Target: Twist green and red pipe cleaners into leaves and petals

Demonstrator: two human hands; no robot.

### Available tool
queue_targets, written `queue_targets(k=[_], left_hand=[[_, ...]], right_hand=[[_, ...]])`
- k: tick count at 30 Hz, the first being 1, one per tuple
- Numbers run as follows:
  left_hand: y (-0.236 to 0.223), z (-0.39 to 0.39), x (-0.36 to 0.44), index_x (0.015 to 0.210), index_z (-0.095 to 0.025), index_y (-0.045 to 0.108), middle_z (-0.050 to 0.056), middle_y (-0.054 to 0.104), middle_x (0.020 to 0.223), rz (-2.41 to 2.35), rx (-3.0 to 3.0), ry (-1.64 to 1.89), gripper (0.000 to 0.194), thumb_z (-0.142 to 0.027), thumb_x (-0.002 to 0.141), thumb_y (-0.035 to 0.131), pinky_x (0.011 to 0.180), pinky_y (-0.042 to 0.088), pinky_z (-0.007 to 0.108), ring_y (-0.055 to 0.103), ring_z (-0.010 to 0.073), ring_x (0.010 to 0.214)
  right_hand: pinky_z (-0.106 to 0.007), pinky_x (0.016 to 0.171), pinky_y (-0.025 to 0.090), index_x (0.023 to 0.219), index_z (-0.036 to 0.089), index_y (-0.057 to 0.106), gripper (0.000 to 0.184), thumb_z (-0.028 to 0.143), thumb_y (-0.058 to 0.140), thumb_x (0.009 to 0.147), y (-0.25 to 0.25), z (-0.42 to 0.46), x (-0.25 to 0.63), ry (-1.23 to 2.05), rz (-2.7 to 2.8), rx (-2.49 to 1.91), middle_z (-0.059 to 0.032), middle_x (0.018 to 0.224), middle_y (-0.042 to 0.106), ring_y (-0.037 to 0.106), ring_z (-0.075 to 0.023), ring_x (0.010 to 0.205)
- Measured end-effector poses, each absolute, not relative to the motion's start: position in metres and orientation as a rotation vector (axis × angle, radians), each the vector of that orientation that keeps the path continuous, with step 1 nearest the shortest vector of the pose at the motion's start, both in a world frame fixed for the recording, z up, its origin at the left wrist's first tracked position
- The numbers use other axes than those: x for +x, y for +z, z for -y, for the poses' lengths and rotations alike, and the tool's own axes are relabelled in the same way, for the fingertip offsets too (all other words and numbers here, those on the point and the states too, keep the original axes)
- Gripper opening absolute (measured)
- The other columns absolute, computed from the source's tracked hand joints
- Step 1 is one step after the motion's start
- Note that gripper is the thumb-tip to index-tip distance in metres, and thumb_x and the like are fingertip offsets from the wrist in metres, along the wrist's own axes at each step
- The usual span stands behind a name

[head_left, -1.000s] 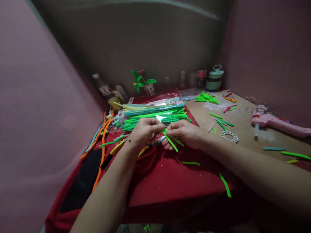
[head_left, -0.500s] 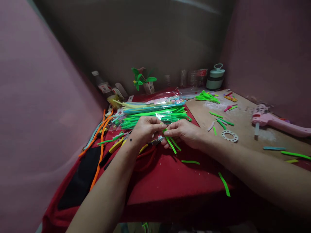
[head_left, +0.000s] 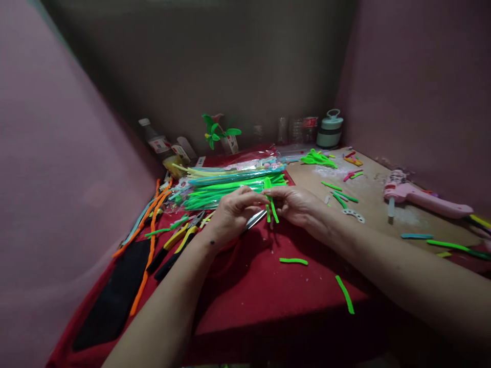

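A bent green pipe cleaner is pinched upright between my two hands, its loop at the top and two ends hanging down. My right hand has thumb and finger closed on it from the right. From the left, the fingertips of my left hand press together at the same piece. Below my hands, a metal blade, apparently of scissors, lies on the red cloth. Two short green pipe cleaner pieces lie nearer me, one crosswise and one at the front edge.
Bagged green pipe cleaners lie behind my hands. Yellow-handled pliers and orange pipe cleaners are at left. A pink glue gun, a white ring and cut pieces occupy the right board. Bottles and a green flower stand behind.
The green pipe cleaner has turned more upright, its loop now showing above my fingers. My hands have drawn slightly apart. The whole view has shifted a little.
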State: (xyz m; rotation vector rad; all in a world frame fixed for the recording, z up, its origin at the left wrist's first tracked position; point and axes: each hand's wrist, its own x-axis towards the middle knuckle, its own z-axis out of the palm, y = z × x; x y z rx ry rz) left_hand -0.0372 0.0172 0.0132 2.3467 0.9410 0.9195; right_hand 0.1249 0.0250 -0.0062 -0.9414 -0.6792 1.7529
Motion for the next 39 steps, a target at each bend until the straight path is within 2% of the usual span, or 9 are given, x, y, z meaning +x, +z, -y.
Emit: queue_targets(k=[6,13,19,26,39], left_hand=[[0.005,-0.016,-0.035,0.084,-0.022,0.070,0.004,0.058,0.084,-0.939,2.630,0.864,0.017,-0.022,0.082,0.053,0.068,0.041,0.021,0.054,0.0115,0.075],[0.013,-0.014,-0.036,0.081,-0.017,0.067,0.002,0.062,0.077,-0.930,2.238,0.828,0.015,-0.029,0.079,0.058,0.065,0.043,0.021,0.056,0.0117,0.068],[0.017,-0.010,-0.034,0.075,-0.016,0.062,0.001,0.060,0.073,-1.040,2.149,0.802,0.014,-0.029,0.078,0.058,0.060,0.041,0.022,0.052,0.0107,0.062],[0.011,-0.011,-0.030,0.070,-0.017,0.059,0.001,0.058,0.070,-1.234,2.440,0.985,0.007,-0.018,0.075,0.056,0.063,0.039,0.023,0.051,0.0116,0.066],[0.009,-0.002,-0.020,0.062,-0.018,0.051,0.000,0.052,0.066,-1.384,2.565,1.081,0.014,-0.011,0.074,0.052,0.059,0.037,0.024,0.048,0.0118,0.062]], right_hand=[[-0.022,0.047,0.033,0.056,0.012,0.057,0.014,0.007,0.056,0.069,-0.008,-0.027,0.123,1.816,0.626,-0.919,0.0007,0.049,0.055,0.046,-0.0083,0.046],[-0.022,0.046,0.029,0.052,0.015,0.050,0.017,0.006,0.063,0.060,-0.010,-0.026,0.120,1.705,0.682,-0.884,0.0037,0.048,0.049,0.040,-0.0066,0.046],[-0.022,0.044,0.029,0.062,0.017,0.047,0.029,0.010,0.072,0.049,-0.008,-0.021,0.122,1.598,0.763,-0.863,0.0066,0.051,0.049,0.042,-0.0068,0.044],[-0.023,0.043,0.033,0.055,0.018,0.041,0.035,0.022,0.076,0.053,-0.005,-0.017,0.123,1.522,0.883,-0.885,0.0067,0.045,0.044,0.041,-0.0066,0.041],[-0.023,0.046,0.028,0.054,0.018,0.044,0.024,0.024,0.065,0.064,-0.006,-0.009,0.118,1.115,1.153,-1.079,0.0067,0.046,0.041,0.037,-0.0071,0.045]])
